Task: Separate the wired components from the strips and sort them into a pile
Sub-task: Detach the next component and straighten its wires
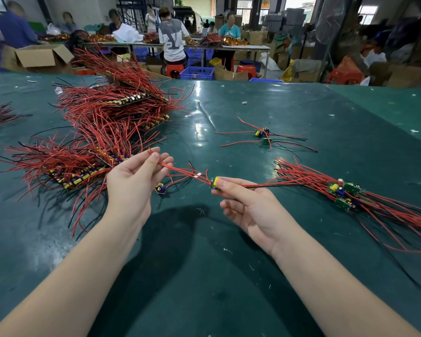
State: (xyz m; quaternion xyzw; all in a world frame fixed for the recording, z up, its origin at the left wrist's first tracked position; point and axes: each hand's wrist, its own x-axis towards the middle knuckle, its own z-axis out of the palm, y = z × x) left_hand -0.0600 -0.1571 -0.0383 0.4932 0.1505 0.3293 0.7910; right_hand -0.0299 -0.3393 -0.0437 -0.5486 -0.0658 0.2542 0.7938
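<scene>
Right hand [250, 205] is pinching a small board [215, 183] at centre, above the table [204, 276]; left hand [134, 181] is pinching its red wires [180, 171]. Pulling hard is risking a torn solder joint. Pile [343, 193] is lying right.

Both bare forearms reach forward, palms turned inward. The left hand [134, 183] is raised, fingertips pinched together. The right hand [248, 205] pinches with thumb and forefinger, other fingers loosely curled.

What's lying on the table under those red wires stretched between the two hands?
One small loose component with its own wires, on the green table. Nothing else shows there.
</scene>
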